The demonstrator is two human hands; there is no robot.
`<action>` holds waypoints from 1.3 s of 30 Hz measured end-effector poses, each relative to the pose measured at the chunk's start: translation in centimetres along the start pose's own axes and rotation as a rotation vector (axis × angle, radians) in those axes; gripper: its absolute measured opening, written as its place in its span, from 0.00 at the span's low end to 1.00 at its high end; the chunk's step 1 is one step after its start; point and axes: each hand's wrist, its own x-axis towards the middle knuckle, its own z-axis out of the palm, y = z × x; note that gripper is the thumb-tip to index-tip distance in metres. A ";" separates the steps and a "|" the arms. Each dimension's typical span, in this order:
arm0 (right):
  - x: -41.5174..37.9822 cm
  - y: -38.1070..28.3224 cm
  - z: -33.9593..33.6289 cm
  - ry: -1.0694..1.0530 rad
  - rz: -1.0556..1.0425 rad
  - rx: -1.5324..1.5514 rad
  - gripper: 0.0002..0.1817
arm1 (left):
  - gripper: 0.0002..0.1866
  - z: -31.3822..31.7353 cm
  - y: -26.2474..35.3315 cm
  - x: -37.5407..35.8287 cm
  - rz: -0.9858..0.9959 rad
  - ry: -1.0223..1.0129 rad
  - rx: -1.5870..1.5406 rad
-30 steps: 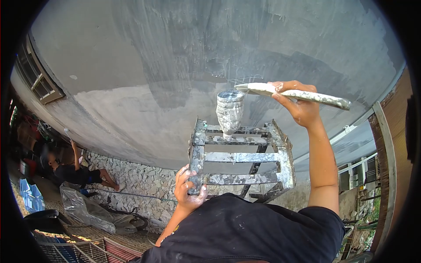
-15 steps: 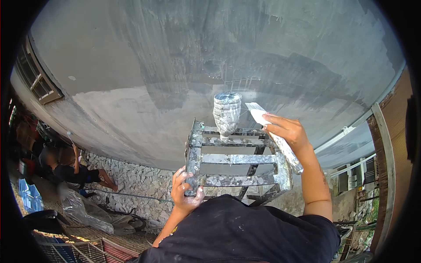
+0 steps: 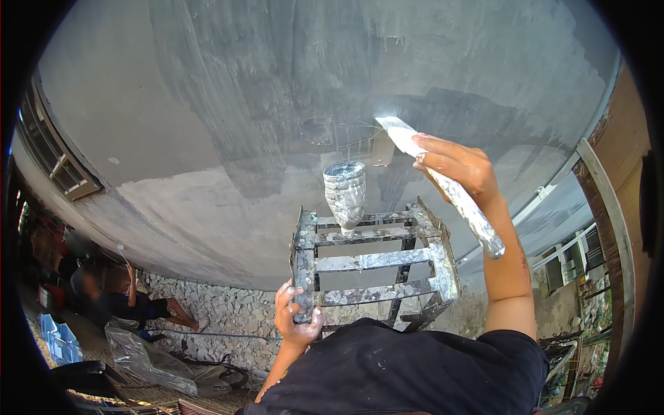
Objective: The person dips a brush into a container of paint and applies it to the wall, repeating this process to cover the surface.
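Observation:
My right hand point(image 3: 460, 166) is closed around a white-smeared paintbrush point(image 3: 465, 207), its thick handle slanting down to the right. The pale brush tip lies right at the grey wall point(image 3: 277, 90), beside a darker wet-looking patch. My left hand point(image 3: 297, 315) grips the left side of a paint-splattered metal ladder point(image 3: 377, 261), fingers wrapped over its edge. On the ladder's far slats stands a paint-crusted container point(image 3: 344, 196), narrow at the bottom and open at the top, like a cut bottle turned upside down. It sits between my two hands, nearer the wall.
Below on the left, another person point(image 3: 135, 304) sits by the wall with a raised arm. Broken rubble point(image 3: 228, 304) covers the ground, with a hose across it. Plastic sheeting point(image 3: 149, 360) and a blue container point(image 3: 61, 339) lie lower left. A wooden post point(image 3: 609, 235) rises on the right.
My right hand has moved the paintbrush up toward the wall, its tip now higher than the container. The view has shifted slightly; my left hand keeps its hold on the ladder.

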 end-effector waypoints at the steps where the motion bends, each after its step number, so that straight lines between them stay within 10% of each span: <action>1: 0.4 -0.7 -0.6 0.017 -0.017 -0.041 0.08 | 0.20 0.0 0.0 -0.1 0.003 -0.005 -0.005; 12: -7.5 -1.3 4.9 -0.407 0.162 0.159 0.21 | 0.21 0.1 -0.2 -0.1 0.008 0.005 -0.005; 24: -2.2 -1.7 -0.6 0.029 0.081 -0.074 0.13 | 0.21 0.0 -0.7 -0.9 0.009 -0.005 -0.011; 31: -8.3 -1.3 5.1 -0.452 0.178 0.039 0.25 | 0.20 0.0 -0.4 -0.8 -0.015 -0.007 -0.011; 39: -3.3 0.7 -0.1 0.009 0.120 -0.052 0.13 | 0.20 0.0 -0.3 -0.9 -0.018 -0.003 0.020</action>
